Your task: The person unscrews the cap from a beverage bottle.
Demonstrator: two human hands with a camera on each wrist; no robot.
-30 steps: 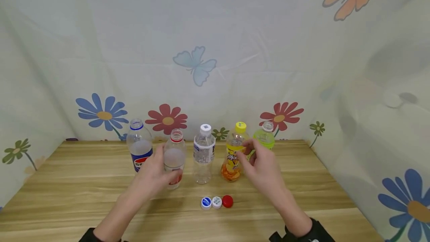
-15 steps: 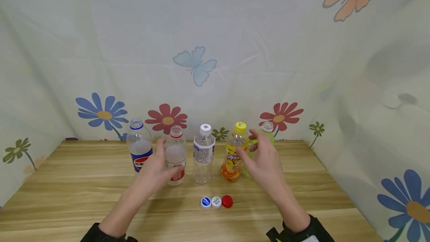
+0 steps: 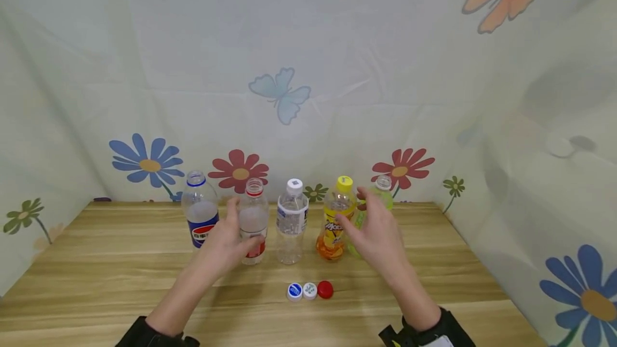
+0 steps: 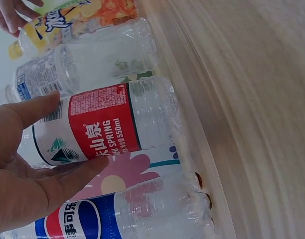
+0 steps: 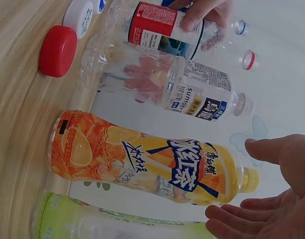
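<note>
Between the thumb and fingers of my left hand (image 3: pixel 224 242) stands a clear water bottle (image 4: pixel 100 122) with a red and white label. Its neck is uncapped, with a red ring. My right hand (image 3: pixel 378 234) is spread beside an iced tea bottle (image 5: pixel 142 159) with a yellow cap; in the right wrist view thumb and fingers are apart around its upper end, seemingly without contact. Behind that hand a green-tinted bottle (image 3: pixel 384 196) is partly hidden. A clear bottle (image 3: pixel 291 229) with a white cap stands in the middle of the row.
An uncapped cola bottle (image 3: pixel 200 210) with a blue label stands at the left end. Nearer on the wooden table (image 3: pixel 270 325) lie a blue-topped cap (image 3: pixel 295 292), a white cap (image 3: pixel 310 290) and a red cap (image 3: pixel 325 289). A printed curtain (image 3: pixel 337 42) surrounds the table.
My left hand has shifted the water bottle slightly away from me, more into line with the others. My right hand's fingers have spread wider beside the iced tea bottle.
</note>
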